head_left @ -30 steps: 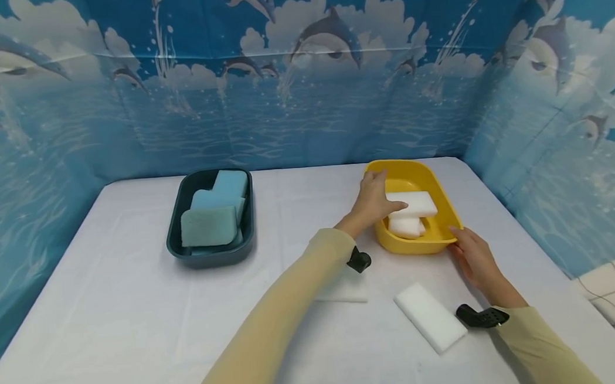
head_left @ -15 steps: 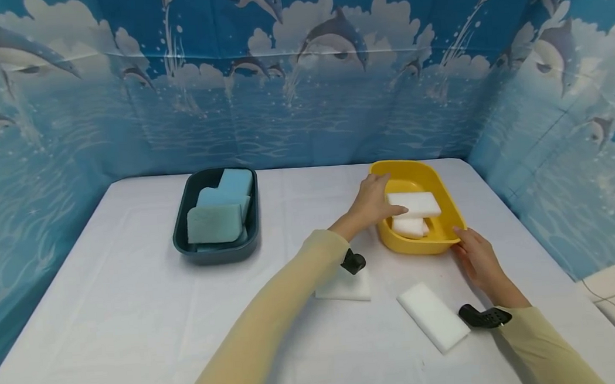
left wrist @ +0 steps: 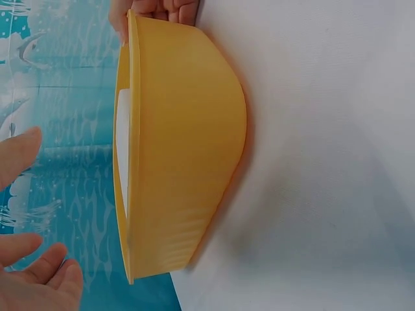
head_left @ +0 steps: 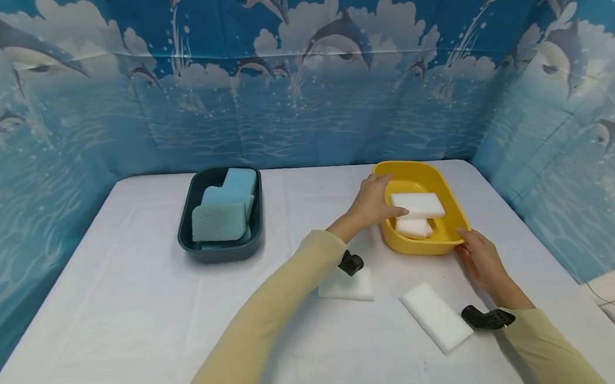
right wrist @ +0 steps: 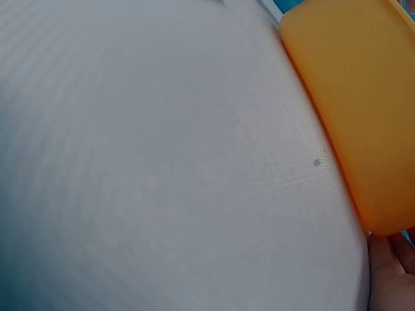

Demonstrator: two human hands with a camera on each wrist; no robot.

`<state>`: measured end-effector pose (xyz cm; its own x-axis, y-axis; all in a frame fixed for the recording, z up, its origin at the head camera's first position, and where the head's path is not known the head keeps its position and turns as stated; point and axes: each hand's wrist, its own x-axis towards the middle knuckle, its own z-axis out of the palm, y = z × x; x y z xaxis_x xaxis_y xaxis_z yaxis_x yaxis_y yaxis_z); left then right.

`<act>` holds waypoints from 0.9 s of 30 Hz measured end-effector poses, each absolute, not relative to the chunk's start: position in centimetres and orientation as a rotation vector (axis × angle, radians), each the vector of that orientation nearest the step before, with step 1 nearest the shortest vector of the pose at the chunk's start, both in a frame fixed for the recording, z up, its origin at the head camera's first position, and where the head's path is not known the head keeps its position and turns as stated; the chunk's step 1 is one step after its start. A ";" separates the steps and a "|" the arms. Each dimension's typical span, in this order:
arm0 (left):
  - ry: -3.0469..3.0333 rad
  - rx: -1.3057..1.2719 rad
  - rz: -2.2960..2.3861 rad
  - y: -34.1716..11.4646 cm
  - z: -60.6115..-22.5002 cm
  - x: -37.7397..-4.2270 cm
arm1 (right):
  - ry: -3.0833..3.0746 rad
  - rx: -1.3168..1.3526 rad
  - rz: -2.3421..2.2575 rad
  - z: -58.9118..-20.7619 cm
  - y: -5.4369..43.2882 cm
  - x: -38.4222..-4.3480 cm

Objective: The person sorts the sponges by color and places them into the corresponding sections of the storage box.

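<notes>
A yellow plastic tub (head_left: 418,247) stands at the table's back right, with white sponge blocks (head_left: 418,205) inside, one lying across another. My left hand (head_left: 368,203) reaches over the tub's left side, thumb and fingers spread apart. In the left wrist view, the left hand's fingers (left wrist: 45,265) are held away from the rim, and nothing is between them. My right hand (head_left: 485,263) grips the tub's near right corner, thumb at the rim and fingers below it on the outside. The right wrist view catches only part of the right hand (right wrist: 390,278) against the tub (right wrist: 363,110).
One white sponge (head_left: 437,318) lies flat in front of the tub, near the right wrist. Another white sponge (head_left: 347,286) is partly covered by the left arm. At the back left, a dark teal tub (head_left: 221,255) contains several blue and green sponges (head_left: 218,222). A dolphin-print curtain (head_left: 303,127) hangs behind.
The head view has swung slightly left, so everything sits a little further right in it. Both hands keep nearly the same places at the yellow tub.
</notes>
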<state>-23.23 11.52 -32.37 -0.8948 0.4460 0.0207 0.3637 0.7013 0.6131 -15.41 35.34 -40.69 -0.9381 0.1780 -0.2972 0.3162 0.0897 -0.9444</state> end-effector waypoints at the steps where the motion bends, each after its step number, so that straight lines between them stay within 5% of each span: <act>1: 2.775 0.668 0.961 11.5 -32.4 -23.2 | 2.240 0.513 -1.987 -40.7 35.3 -15.4; 27: 2.761 0.720 0.974 9.9 -33.0 -21.7 | 2.225 0.511 -2.001 -41.1 35.4 -15.5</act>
<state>-21.74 9.88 -32.96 -0.8784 0.4764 0.0380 0.3948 0.6785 0.6195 -15.53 35.35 -41.06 -0.9379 0.1766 -0.2986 0.3156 0.0768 -0.9458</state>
